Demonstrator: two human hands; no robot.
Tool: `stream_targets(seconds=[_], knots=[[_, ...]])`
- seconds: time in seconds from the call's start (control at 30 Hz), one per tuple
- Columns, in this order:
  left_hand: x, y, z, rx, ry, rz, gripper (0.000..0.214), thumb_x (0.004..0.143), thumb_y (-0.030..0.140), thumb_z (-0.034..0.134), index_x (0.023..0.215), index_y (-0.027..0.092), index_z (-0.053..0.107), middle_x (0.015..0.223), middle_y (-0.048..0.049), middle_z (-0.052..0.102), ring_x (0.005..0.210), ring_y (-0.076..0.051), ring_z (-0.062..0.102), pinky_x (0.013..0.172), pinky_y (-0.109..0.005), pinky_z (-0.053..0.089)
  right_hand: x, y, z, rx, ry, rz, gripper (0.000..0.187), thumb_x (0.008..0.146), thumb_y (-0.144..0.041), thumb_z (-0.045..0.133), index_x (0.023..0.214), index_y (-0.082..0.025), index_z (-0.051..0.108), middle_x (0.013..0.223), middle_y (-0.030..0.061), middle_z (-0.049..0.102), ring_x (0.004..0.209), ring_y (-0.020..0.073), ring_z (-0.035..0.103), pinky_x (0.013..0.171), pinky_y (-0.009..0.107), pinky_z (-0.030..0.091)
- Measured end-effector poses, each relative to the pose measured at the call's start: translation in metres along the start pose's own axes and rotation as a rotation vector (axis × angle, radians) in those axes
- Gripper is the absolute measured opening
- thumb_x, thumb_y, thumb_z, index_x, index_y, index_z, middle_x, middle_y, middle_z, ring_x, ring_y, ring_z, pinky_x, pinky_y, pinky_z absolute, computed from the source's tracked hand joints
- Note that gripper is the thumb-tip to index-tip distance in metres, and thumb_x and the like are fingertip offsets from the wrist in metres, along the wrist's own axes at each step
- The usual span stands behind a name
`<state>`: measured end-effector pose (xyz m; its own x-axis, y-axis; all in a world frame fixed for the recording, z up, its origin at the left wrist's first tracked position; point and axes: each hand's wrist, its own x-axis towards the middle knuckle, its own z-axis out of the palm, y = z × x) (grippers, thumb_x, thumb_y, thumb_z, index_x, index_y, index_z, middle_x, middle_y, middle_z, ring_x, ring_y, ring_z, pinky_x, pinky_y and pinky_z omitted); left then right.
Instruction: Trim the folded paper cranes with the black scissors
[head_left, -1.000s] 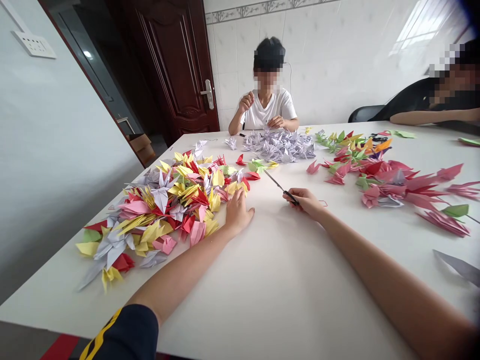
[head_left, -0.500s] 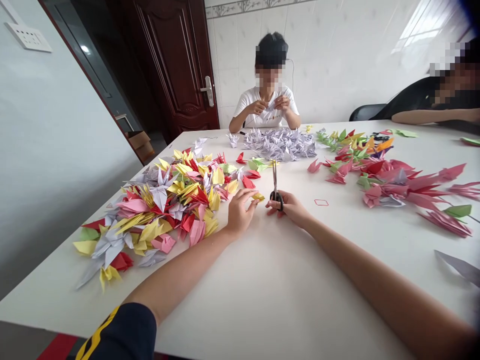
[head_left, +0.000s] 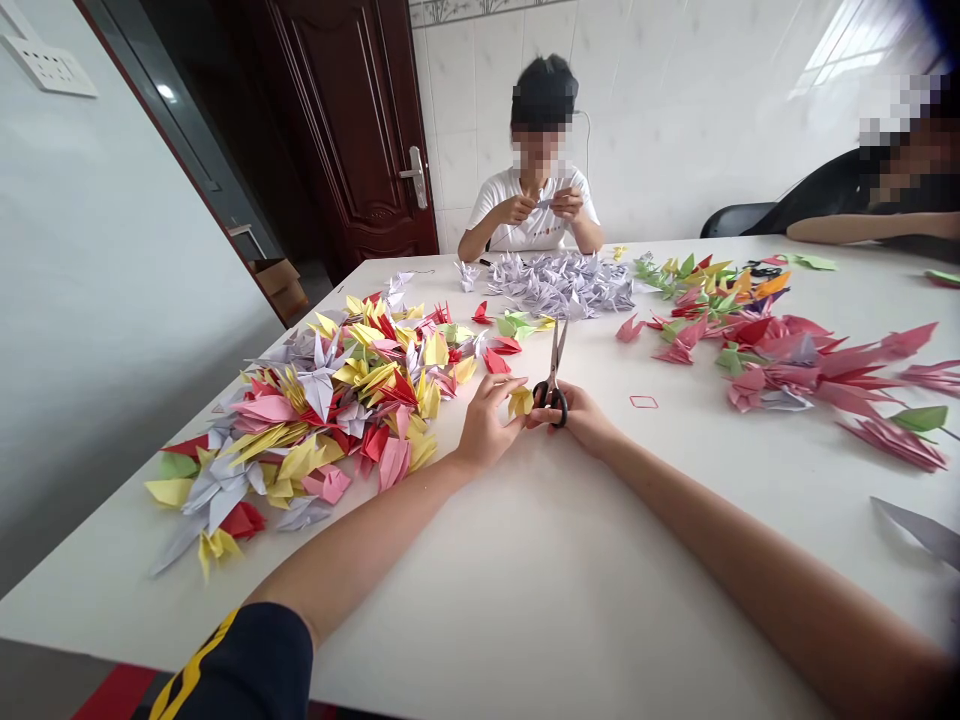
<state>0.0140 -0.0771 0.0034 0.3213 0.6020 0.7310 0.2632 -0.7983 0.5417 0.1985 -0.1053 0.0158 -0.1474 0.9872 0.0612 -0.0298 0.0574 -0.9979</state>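
Observation:
My left hand [head_left: 484,427] pinches a small yellow folded paper piece [head_left: 520,402] just above the white table [head_left: 570,580]. My right hand [head_left: 581,415] grips black-handled scissors [head_left: 554,375], blades pointing away from me and slightly parted. The two hands almost touch at the table's middle. A big pile of folded paper pieces [head_left: 330,400] in yellow, red, pink and lilac lies directly left of my left hand.
A lilac paper pile [head_left: 562,283] lies before a person in a white shirt [head_left: 536,215] folding paper across the table. Pink and mixed-colour folded pieces [head_left: 780,360] spread on the right, where another person's arm [head_left: 862,228] rests. A small red band [head_left: 643,402] lies nearby.
My left hand lifted a yellow piece out of the pile's edge. My right hand swung the scissors from pointing left to pointing away and came in beside the left hand.

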Motion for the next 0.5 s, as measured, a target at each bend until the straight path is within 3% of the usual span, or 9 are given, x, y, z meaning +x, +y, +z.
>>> stream_targets(seconds=[0.3,0.5], knots=[[-0.0026,-0.0014,0.0004,-0.081,-0.051,-0.043,0.058,0.083,0.015,0.069,0.138,0.026,0.055,0.128,-0.0089,0.053,0.124,-0.022,0.059,0.100,-0.036,0.059,0.0010,0.0021,-0.0019,-0.005,0.004,-0.015,0.041,0.061,-0.037,0.087,0.087,-0.022,0.059,0.075,-0.0004,0.069,0.071,0.0212,0.070,0.055,0.027,0.044],[-0.0024,0.0018,-0.0011,-0.161,-0.137,-0.056,0.059,0.083,0.020,0.071,0.139,0.026,0.053,0.132,-0.0107,0.050,0.109,-0.019,0.067,0.098,-0.036,0.059,0.0025,0.0035,-0.0031,0.022,0.018,-0.015,0.036,0.062,-0.031,0.083,0.085,-0.022,0.058,0.072,-0.0015,0.068,0.067,0.0187,0.068,0.054,0.026,0.044]])
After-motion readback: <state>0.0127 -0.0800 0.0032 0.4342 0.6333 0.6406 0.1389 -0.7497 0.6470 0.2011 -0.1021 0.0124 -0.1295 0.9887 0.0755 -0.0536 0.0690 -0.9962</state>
